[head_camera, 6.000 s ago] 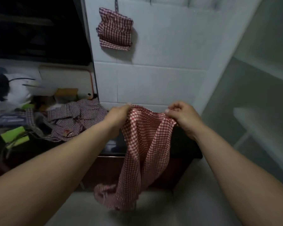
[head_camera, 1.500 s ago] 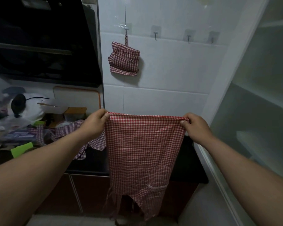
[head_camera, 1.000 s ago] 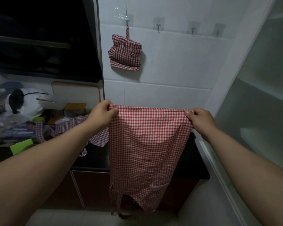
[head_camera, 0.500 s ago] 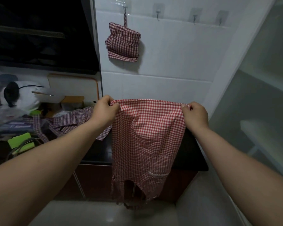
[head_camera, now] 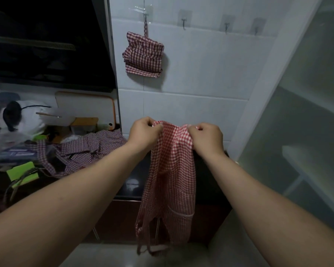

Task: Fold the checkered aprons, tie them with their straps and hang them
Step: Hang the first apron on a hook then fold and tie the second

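apron [head_camera: 172,170] in the pinching grip of left hand [head_camera: 143,134] and right hand [head_camera: 207,138] (top edge slack between them)

A white cutting board [head_camera: 85,106] (orange-rimmed) leans at the back edge of the dark worktop [head_camera: 131,191], beneath a black range hood [head_camera: 46,45]. A lime-green item [head_camera: 21,171] lies toward the worktop's left end.

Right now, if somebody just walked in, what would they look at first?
Most likely the red checkered apron, dangling in the middle from the left hand and right hand, which pinch its top edge close together. Above it, a folded apron bundle hangs from a wall hook, and a crumpled apron heap lies on the cluttered counter at left.
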`<state>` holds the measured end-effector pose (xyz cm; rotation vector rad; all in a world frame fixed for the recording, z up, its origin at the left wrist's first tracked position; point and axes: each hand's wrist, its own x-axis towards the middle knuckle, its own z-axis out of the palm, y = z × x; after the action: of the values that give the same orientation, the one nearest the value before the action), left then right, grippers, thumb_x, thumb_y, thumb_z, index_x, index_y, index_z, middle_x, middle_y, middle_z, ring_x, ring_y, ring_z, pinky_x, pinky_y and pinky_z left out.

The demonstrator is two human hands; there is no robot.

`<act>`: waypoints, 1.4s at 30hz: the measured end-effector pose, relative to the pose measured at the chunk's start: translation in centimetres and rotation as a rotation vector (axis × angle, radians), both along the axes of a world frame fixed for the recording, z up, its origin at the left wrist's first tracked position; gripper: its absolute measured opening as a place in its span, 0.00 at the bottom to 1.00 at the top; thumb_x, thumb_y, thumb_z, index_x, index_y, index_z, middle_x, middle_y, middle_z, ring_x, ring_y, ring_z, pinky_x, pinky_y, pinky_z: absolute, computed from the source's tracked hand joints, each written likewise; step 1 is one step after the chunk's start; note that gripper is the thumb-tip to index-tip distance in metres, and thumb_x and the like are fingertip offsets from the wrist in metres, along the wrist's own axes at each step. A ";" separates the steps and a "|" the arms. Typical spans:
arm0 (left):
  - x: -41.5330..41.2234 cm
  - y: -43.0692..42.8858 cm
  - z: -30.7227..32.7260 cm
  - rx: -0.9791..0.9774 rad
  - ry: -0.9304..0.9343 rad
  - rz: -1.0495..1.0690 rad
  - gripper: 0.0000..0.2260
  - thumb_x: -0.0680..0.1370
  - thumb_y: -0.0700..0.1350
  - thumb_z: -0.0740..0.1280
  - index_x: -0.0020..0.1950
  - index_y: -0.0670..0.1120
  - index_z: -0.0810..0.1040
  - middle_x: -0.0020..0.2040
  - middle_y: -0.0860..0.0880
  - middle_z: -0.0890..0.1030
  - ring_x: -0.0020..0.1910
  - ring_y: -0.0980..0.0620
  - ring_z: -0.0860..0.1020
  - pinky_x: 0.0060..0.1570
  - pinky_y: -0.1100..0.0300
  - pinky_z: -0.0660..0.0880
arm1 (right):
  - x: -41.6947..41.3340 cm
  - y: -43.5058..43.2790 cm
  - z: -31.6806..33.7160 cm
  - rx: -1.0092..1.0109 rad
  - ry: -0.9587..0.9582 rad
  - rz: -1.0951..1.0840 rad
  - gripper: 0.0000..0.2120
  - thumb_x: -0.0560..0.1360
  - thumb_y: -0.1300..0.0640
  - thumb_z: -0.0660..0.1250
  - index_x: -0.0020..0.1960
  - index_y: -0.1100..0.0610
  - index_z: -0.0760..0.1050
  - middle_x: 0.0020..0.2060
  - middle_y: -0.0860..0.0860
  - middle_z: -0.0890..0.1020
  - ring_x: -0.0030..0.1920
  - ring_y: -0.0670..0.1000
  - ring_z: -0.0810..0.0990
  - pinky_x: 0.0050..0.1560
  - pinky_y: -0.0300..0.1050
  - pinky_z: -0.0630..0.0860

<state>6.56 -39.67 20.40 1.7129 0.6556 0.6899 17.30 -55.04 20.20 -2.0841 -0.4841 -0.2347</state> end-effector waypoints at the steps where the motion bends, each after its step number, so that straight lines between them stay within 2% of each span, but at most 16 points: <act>1: 0.1 -0.2 0.0 -0.013 -0.002 -0.014 0.08 0.79 0.45 0.73 0.44 0.41 0.81 0.41 0.41 0.86 0.43 0.40 0.86 0.46 0.39 0.84 | 0.0 0.3 -0.1 0.019 0.030 0.016 0.21 0.76 0.47 0.72 0.32 0.62 0.77 0.26 0.53 0.78 0.33 0.54 0.79 0.34 0.49 0.69; 4: 0.6 -1.0 -0.4 -0.028 -0.002 -0.046 0.09 0.79 0.45 0.74 0.42 0.43 0.82 0.37 0.44 0.85 0.39 0.45 0.84 0.47 0.39 0.84 | -0.2 0.8 -0.6 0.054 0.096 0.054 0.20 0.73 0.44 0.72 0.33 0.59 0.81 0.27 0.52 0.81 0.34 0.54 0.84 0.37 0.49 0.80; 9: 0.9 -2.0 -1.3 0.002 0.004 -0.111 0.08 0.78 0.45 0.75 0.42 0.43 0.84 0.38 0.44 0.86 0.40 0.47 0.85 0.47 0.47 0.85 | -1.4 1.5 -1.2 0.024 0.142 0.141 0.19 0.77 0.45 0.73 0.31 0.53 0.80 0.25 0.42 0.79 0.31 0.43 0.77 0.34 0.41 0.71; 12: 0.7 -2.4 -1.2 0.041 0.003 -0.097 0.07 0.79 0.45 0.75 0.44 0.42 0.85 0.39 0.45 0.86 0.35 0.54 0.82 0.36 0.60 0.77 | -2.0 2.1 -1.5 0.147 0.316 0.263 0.11 0.79 0.50 0.72 0.46 0.56 0.87 0.34 0.45 0.85 0.38 0.46 0.83 0.44 0.48 0.80; 16: 0.3 -2.5 -1.1 0.051 0.002 -0.136 0.04 0.81 0.41 0.72 0.49 0.43 0.86 0.38 0.48 0.86 0.30 0.62 0.81 0.30 0.68 0.74 | -2.6 1.8 -1.5 0.210 0.393 0.374 0.09 0.82 0.62 0.67 0.54 0.57 0.86 0.36 0.50 0.85 0.36 0.45 0.81 0.41 0.42 0.79; 20: 0.1 -2.4 -1.4 0.189 0.022 -0.157 0.06 0.81 0.41 0.71 0.53 0.45 0.87 0.43 0.51 0.88 0.40 0.60 0.85 0.38 0.68 0.79 | -2.7 2.0 -1.5 0.220 0.359 0.274 0.04 0.78 0.60 0.72 0.46 0.55 0.84 0.38 0.53 0.87 0.40 0.53 0.87 0.49 0.56 0.85; 24: -0.3 -2.5 -1.6 0.282 0.043 -0.280 0.06 0.80 0.44 0.73 0.55 0.48 0.85 0.46 0.53 0.87 0.44 0.60 0.84 0.45 0.65 0.81 | -2.8 1.8 -1.0 0.186 0.348 0.275 0.10 0.79 0.54 0.69 0.42 0.56 0.85 0.37 0.52 0.87 0.42 0.55 0.87 0.52 0.62 0.84; 26: -0.4 -2.2 -1.9 0.356 0.058 -0.251 0.06 0.78 0.47 0.75 0.54 0.49 0.83 0.45 0.53 0.85 0.44 0.59 0.83 0.44 0.63 0.80 | -3.0 1.4 -0.5 0.208 0.408 0.359 0.13 0.81 0.53 0.66 0.45 0.56 0.86 0.38 0.51 0.87 0.44 0.52 0.86 0.52 0.57 0.83; 28: -0.4 -1.5 -2.3 0.389 0.053 -0.170 0.06 0.78 0.47 0.76 0.52 0.48 0.83 0.44 0.53 0.85 0.45 0.55 0.83 0.45 0.58 0.80 | -3.4 0.9 -0.1 0.202 0.501 0.528 0.12 0.82 0.54 0.65 0.52 0.55 0.87 0.45 0.48 0.88 0.47 0.45 0.86 0.48 0.41 0.80; 30: -0.7 -0.7 -2.5 0.364 0.045 -0.179 0.03 0.80 0.45 0.73 0.52 0.48 0.83 0.45 0.52 0.86 0.46 0.54 0.84 0.48 0.51 0.82 | -3.1 0.1 0.4 0.216 0.542 0.632 0.12 0.83 0.56 0.63 0.57 0.55 0.85 0.50 0.48 0.88 0.49 0.42 0.85 0.45 0.33 0.78; 33: -1.7 0.3 -1.9 0.243 0.022 -0.261 0.03 0.83 0.44 0.70 0.52 0.48 0.84 0.46 0.50 0.87 0.47 0.51 0.85 0.51 0.48 0.83 | -0.2 -1.2 0.4 0.191 0.331 0.464 0.11 0.81 0.61 0.67 0.62 0.57 0.82 0.54 0.50 0.86 0.54 0.47 0.83 0.53 0.39 0.77; 35: -2.3 1.1 -1.2 0.180 0.010 -0.300 0.04 0.83 0.43 0.69 0.53 0.47 0.84 0.48 0.49 0.87 0.50 0.49 0.85 0.53 0.50 0.82 | 1.9 -2.0 -0.1 -0.069 0.193 0.403 0.25 0.76 0.59 0.75 0.72 0.54 0.74 0.62 0.49 0.79 0.63 0.48 0.78 0.64 0.43 0.73; 37: -3.0 1.9 -0.5 0.138 0.008 -0.346 0.05 0.84 0.42 0.67 0.55 0.45 0.84 0.50 0.48 0.87 0.51 0.49 0.85 0.53 0.54 0.82 | 3.0 -2.2 -0.7 -0.278 0.175 0.506 0.43 0.71 0.55 0.81 0.80 0.50 0.62 0.67 0.47 0.71 0.69 0.47 0.70 0.72 0.47 0.68; 39: -3.7 2.2 0.2 0.119 0.014 -0.382 0.06 0.84 0.41 0.66 0.56 0.45 0.84 0.50 0.49 0.87 0.50 0.53 0.85 0.49 0.61 0.80 | 3.1 -1.6 -1.5 -0.389 0.153 0.587 0.48 0.68 0.53 0.83 0.80 0.49 0.61 0.68 0.46 0.70 0.69 0.46 0.69 0.74 0.48 0.67; 40: -4.0 2.4 0.6 0.115 0.017 -0.385 0.06 0.84 0.41 0.66 0.56 0.44 0.83 0.50 0.49 0.87 0.49 0.54 0.85 0.47 0.64 0.79 | 3.1 -1.3 -1.9 -0.398 0.135 0.603 0.43 0.67 0.53 0.83 0.77 0.49 0.66 0.67 0.47 0.74 0.67 0.47 0.73 0.71 0.47 0.70; 42: -4.7 3.0 1.0 0.110 0.026 -0.382 0.07 0.84 0.40 0.65 0.56 0.44 0.83 0.49 0.49 0.87 0.49 0.55 0.85 0.48 0.64 0.79 | 3.2 -0.7 -2.4 -0.362 0.106 0.615 0.22 0.70 0.55 0.81 0.61 0.51 0.79 0.55 0.49 0.83 0.54 0.47 0.81 0.58 0.46 0.75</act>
<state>1.86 -36.68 21.45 1.8834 0.2968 0.4404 20.46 -55.77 17.76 -2.1599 -1.1338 0.3455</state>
